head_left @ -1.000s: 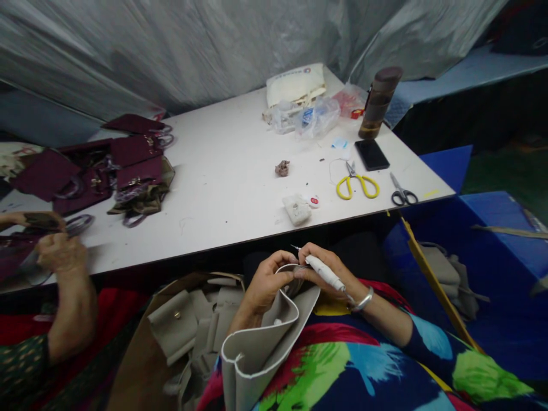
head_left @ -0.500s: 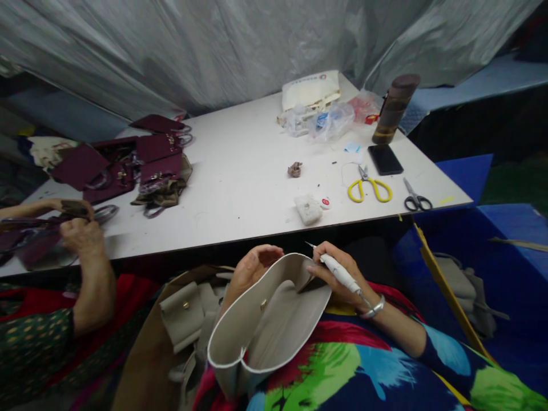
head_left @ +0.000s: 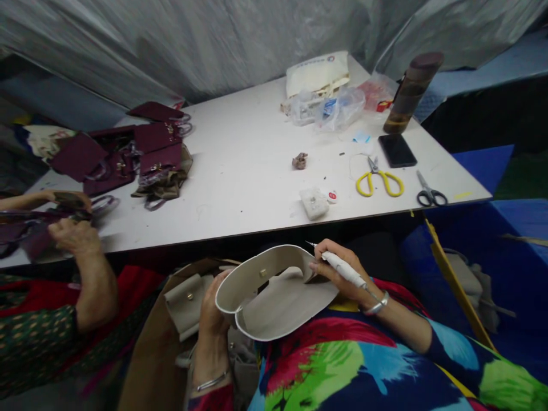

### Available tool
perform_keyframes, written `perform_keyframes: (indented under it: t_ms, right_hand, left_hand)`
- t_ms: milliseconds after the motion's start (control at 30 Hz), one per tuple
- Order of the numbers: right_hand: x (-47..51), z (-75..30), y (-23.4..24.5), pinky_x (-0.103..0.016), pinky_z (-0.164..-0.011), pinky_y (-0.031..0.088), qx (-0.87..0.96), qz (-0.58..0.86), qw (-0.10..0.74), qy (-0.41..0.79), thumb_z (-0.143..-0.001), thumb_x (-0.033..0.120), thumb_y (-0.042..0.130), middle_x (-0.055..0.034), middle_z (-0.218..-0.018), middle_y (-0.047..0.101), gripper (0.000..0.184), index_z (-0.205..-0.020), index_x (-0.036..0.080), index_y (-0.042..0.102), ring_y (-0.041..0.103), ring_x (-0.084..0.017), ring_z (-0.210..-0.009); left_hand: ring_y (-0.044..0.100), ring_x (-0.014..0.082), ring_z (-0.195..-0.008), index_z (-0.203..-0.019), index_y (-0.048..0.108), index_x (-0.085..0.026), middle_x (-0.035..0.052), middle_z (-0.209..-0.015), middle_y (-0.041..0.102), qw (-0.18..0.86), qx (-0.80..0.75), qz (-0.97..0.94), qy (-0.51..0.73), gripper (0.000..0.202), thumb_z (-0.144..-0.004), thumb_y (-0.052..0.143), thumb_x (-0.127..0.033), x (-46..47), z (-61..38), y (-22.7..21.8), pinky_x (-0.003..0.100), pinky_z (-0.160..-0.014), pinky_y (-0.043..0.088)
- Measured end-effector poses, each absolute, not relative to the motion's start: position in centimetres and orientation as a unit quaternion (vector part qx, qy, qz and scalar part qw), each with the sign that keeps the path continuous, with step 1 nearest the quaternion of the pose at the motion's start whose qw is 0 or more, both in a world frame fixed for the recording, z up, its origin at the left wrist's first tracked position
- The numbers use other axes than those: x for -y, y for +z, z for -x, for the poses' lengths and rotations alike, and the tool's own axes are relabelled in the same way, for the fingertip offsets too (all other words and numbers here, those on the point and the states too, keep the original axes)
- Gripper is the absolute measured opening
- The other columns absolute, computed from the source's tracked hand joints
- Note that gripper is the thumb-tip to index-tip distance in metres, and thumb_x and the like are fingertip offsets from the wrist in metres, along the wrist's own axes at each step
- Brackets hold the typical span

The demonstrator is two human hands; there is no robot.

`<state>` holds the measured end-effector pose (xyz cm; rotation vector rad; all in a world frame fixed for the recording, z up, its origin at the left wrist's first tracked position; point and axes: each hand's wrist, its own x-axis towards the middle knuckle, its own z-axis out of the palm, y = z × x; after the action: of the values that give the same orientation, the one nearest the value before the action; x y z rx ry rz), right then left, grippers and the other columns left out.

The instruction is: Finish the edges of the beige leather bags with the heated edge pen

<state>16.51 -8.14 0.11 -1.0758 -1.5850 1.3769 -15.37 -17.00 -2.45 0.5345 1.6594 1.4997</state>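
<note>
A beige bag [head_left: 274, 314] with pale edges lies mouth-up in my lap, its inside and a small metal fitting showing. My left hand [head_left: 214, 302] supports the bag's left end, with its fingers mostly hidden behind the wall. At the right end, my right hand [head_left: 342, 265] pinches the bag's rim. The same hand grips a slim tool [head_left: 345, 270] with a white-wrapped handle and a thin pointed tip facing left; its exact kind is unclear. Left of my lap, a carton [head_left: 149, 337] holds more beige bags [head_left: 188, 302].
On the white table [head_left: 240, 171] lie yellow-handled scissors [head_left: 380, 181], black scissors [head_left: 431, 196], a phone [head_left: 397, 150], a bottle [head_left: 413, 91] and a white pad [head_left: 314, 204]. At left, a co-worker's hands [head_left: 77, 234] handle dark red bags [head_left: 158, 140]. A blue bin [head_left: 518, 245] stands right.
My left hand has moved from behind the bag's far wall to its left end. The bag has turned and its left end has risen. My right hand keeps its hold on the tool.
</note>
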Motion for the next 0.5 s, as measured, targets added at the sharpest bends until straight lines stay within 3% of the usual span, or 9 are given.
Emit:
perform_keyframes:
  t_ms: [100,200,300,400,500]
  right_hand:
    - [8.1,-16.4,-0.1,-0.024,-0.064,0.041,0.624,0.422,0.381,0.536,-0.089,0.034,0.073,0.0039,-0.075,0.056,0.022,-0.083,0.022,0.056,0.051,-0.013,-0.068]
    - [8.2,-16.1,-0.3,-0.025,-0.064,0.041,0.632,0.434,0.373,0.522,-0.091,0.039,0.073,0.0033,-0.075,0.056,0.025,-0.084,0.022,0.056,0.05,-0.014,-0.069]
    - [8.3,-15.7,-0.1,-0.025,-0.062,0.041,0.629,0.447,0.38,0.509,-0.091,0.041,0.073,0.0033,-0.074,0.056,0.026,-0.085,0.022,0.057,0.05,-0.014,-0.067]
    - [8.3,-15.4,0.2,-0.024,-0.06,0.04,0.625,0.448,0.39,0.506,-0.09,0.039,0.073,0.0038,-0.072,0.056,0.025,-0.083,0.022,0.057,0.05,-0.013,-0.064]
    - [8.2,-15.3,0.3,-0.024,-0.06,0.04,0.622,0.447,0.393,0.509,-0.088,0.037,0.074,0.0035,-0.072,0.055,0.024,-0.082,0.022,0.057,0.049,-0.013,-0.065]
  left_hand:
    - [0.068,0.0191,-0.072,-0.092,0.077,-0.014,0.0047,-0.083,0.076,0.307,-0.7,-0.204,0.611,0.039,-0.075,0.082,-0.049,17.9,14.9,-1.8,0.03,-0.069,0.055]
    - [0.068,0.018,-0.081,-0.092,0.077,-0.016,0.0052,-0.091,0.076,0.09,-0.753,-0.279,0.59,0.024,-0.089,0.072,-0.039,19.4,13.6,0.6,0.03,-0.076,0.054]
    - [0.07,0.0189,-0.084,-0.092,0.076,-0.017,0.0048,-0.094,0.075,-0.047,-0.677,-0.433,0.593,0.013,-0.095,0.065,-0.024,21.6,11.7,4.0,0.033,-0.081,0.056]
    - [0.076,0.0219,-0.092,-0.108,0.077,-0.018,0.0081,-0.109,0.078,-0.03,-0.58,-0.644,0.498,0.021,-0.092,0.063,-0.012,23.7,10.3,6.8,0.034,-0.082,0.06]
    - [0.077,0.0221,-0.102,-0.119,0.074,-0.016,0.011,-0.119,0.079,0.026,-0.532,-0.769,0.354,0.027,-0.093,0.066,-0.015,24.4,9.7,8.2,0.031,-0.086,0.06]
